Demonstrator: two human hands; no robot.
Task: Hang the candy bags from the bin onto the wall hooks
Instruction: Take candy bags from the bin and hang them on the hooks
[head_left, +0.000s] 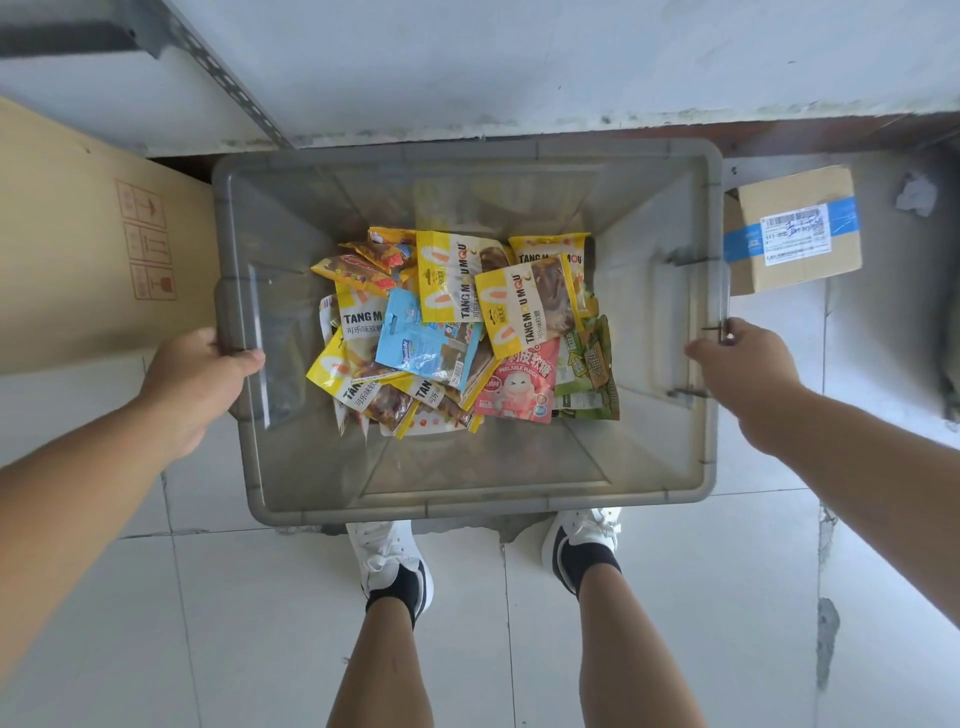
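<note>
Bin (483, 506) between flat carton (88, 249) and parcel (795, 234).

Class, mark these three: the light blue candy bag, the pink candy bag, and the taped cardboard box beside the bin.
light blue candy bag (415, 340), head view, middle of its front
pink candy bag (519, 384), head view, printed front
taped cardboard box (795, 234), head view, white label
</note>
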